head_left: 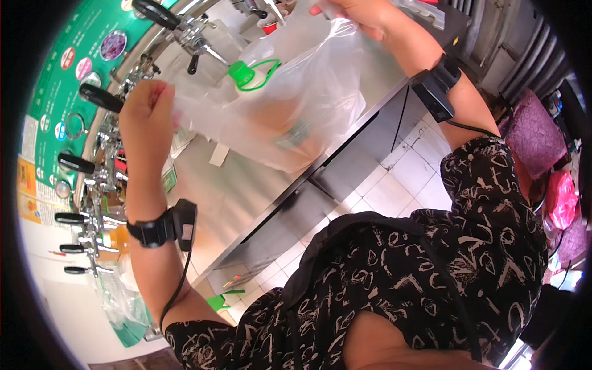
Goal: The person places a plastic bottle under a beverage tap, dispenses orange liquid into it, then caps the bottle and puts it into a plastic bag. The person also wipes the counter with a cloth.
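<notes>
A thin clear plastic bag (333,80) is stretched between my two hands above the metal counter. My left hand (148,114) pinches one end of it, fingers closed, beside the taps. Far off to the right, my right hand (361,17) grips the other end, its fingers partly cut off by the upper picture edge. Within the bag's span stands a jug with a green screw cap (241,74) and a loop handle of the same green. Its brownish-orange body (274,114) shows blurred through the film.
Along the left runs a row of chrome taps with black handles (77,163), below a green menu board (80,68). The steel counter (240,191) ends in a straight front edge before me. A red cup (268,26) sits at the back; a purple cushion (535,132) lies right.
</notes>
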{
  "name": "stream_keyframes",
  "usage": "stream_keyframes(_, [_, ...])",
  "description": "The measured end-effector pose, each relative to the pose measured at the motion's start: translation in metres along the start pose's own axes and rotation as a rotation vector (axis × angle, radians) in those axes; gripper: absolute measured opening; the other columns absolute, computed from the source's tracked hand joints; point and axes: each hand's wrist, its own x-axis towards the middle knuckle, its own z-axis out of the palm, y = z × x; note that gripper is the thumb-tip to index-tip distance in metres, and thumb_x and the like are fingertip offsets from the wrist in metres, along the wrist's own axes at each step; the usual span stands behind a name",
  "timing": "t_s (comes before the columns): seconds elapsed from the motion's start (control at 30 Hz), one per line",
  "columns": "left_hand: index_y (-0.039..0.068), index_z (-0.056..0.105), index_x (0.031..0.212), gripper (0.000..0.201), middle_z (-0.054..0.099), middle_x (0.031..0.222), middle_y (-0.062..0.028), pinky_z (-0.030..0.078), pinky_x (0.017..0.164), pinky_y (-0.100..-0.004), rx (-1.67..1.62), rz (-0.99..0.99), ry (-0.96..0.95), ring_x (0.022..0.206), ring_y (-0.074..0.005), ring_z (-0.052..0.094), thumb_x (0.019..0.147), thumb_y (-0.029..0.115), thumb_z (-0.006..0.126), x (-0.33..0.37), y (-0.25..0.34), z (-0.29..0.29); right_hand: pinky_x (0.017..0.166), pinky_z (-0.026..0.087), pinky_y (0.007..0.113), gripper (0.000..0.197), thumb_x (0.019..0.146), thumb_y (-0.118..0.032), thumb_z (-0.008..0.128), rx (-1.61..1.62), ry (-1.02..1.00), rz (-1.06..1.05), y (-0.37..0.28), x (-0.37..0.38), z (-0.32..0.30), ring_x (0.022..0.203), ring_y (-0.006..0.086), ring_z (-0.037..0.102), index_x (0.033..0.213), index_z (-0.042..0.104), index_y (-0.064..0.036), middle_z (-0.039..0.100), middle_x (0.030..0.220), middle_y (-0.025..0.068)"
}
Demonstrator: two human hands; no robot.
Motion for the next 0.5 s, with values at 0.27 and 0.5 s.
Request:
stream_keyframes(0.27, [0.003, 0.065, 0.108, 0.024, 0.067, 0.113, -0.0139, 0.051, 0.09, -0.0386, -0.186, 0.316, 0.387, 0.105, -0.0288, 0.064, 0.086, 0.01, 0.072, -0.032, -0.028, 0.01, 0.064, 0.043, 0.028, 0.052, 0.094, -0.051, 0.063, -0.328, 0.226, -0.05, -0.028, -0.015, 0.01, 0.067, 0.0088, 0.052, 0.12, 0.067, -0.0071, 0.063, 0.091, -0.0001])
stream_keyframes(0.5, [0.006, 0.064, 0.113, 0.032, 0.06, 0.132, -0.0199, 0.044, 0.104, -0.0459, 0.21, 0.531, 0.233, 0.118, -0.0395, 0.058, 0.082, 0.006, 0.073, -0.139, -0.032, -0.028, 0.091, 0.046, 0.026, 0.047, 0.1, -0.028, 0.062, -0.325, 0.397, -0.547, -0.077, -0.066, 0.06, 0.106, 0.0153, 0.062, 0.138, 0.057, -0.0009, 0.066, 0.124, 0.0119])
